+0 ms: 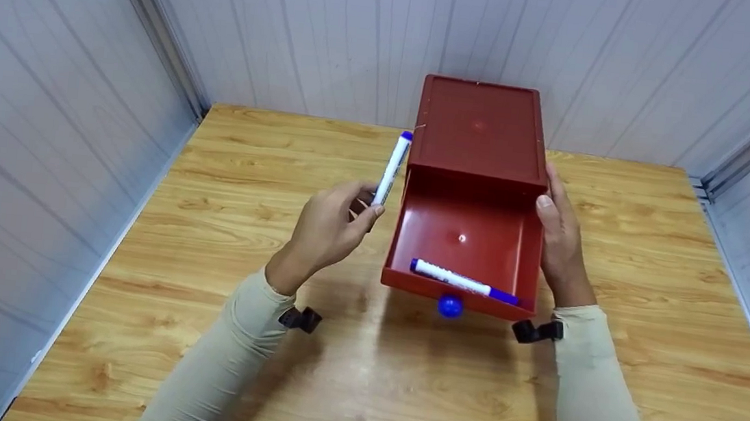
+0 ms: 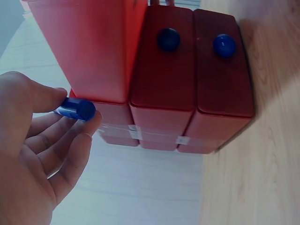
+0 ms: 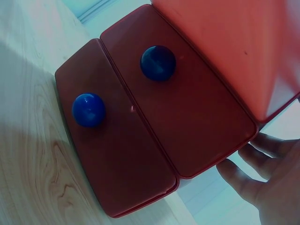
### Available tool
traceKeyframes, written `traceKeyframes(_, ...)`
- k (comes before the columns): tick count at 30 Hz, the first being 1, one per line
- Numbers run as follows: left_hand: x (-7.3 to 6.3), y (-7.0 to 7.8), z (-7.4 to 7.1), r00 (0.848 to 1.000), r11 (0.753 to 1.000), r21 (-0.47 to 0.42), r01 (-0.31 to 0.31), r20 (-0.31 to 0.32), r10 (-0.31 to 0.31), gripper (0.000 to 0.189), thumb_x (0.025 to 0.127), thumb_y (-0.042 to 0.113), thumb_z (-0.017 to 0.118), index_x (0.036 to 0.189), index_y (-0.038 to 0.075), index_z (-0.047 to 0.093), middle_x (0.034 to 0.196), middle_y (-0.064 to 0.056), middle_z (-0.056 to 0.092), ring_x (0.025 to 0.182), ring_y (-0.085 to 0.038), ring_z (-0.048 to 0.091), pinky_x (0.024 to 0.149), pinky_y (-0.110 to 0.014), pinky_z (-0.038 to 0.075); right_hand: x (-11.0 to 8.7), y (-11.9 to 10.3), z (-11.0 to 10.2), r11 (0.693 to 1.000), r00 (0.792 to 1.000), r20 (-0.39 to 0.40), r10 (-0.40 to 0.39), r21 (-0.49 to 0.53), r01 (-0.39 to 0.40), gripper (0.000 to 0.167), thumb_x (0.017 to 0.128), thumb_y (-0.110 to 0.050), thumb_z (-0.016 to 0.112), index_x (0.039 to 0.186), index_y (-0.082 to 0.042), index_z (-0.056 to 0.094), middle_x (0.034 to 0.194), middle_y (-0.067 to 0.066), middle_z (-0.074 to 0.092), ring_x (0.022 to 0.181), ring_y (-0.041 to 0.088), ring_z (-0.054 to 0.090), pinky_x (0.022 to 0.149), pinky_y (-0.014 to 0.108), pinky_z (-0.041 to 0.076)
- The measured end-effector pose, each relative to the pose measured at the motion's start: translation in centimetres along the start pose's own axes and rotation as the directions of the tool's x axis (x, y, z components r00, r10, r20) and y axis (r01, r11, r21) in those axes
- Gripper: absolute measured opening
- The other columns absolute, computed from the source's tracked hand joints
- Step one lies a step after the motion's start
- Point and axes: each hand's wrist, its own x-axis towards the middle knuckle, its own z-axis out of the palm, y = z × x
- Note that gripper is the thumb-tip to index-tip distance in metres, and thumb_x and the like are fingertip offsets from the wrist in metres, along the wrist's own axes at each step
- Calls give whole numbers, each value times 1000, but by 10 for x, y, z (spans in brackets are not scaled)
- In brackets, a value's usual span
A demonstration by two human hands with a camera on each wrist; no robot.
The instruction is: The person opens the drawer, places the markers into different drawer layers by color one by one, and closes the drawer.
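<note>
My left hand (image 1: 335, 227) pinches a whiteboard marker (image 1: 393, 169), white with blue ends, between thumb and fingers. It is held tilted upward, just left of the red drawer unit (image 1: 479, 128). In the left wrist view the marker's blue end (image 2: 78, 108) points toward the camera. The top drawer (image 1: 464, 209) is pulled out. A second white-and-blue marker (image 1: 454, 278) lies inside it along the front wall. My right hand (image 1: 561, 245) rests against the unit's right side with fingers extended; in the right wrist view its fingertips touch the side edge.
Two lower drawers, the middle one (image 3: 187, 112) and the bottom one (image 3: 119, 159), are closed, each with a round blue knob. A blue knob (image 1: 450, 307) juts from the top drawer's front. The wooden table (image 1: 209, 222) is bordered by pale panel walls (image 1: 323, 33).
</note>
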Motion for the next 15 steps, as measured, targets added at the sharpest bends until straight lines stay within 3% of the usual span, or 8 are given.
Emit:
traceKeyframes(5, 4, 8, -3, 1000, 1000, -3, -9, -6, 9, 19, 93, 12, 71, 110, 2, 69, 86, -2, 71, 72, -12, 66, 64, -26, 55, 1, -1, 2, 1000, 1000, 6, -2, 12, 2, 56, 104, -12, 36, 159, -7, 24, 162, 10, 27, 148, 25, 24, 119, 42, 20)
traceKeyframes(15, 20, 25, -6, 998, 998, 7, -59, 7, 59, 17, 94, 12, 69, 109, 4, 70, 88, 0, 71, 78, -10, 66, 65, -21, 54, 1, 4, 0, 1000, 1000, 1, -19, 5, 19, 55, 105, -16, 38, 159, -16, 29, 162, 6, 30, 147, 26, 25, 118, 46, 22)
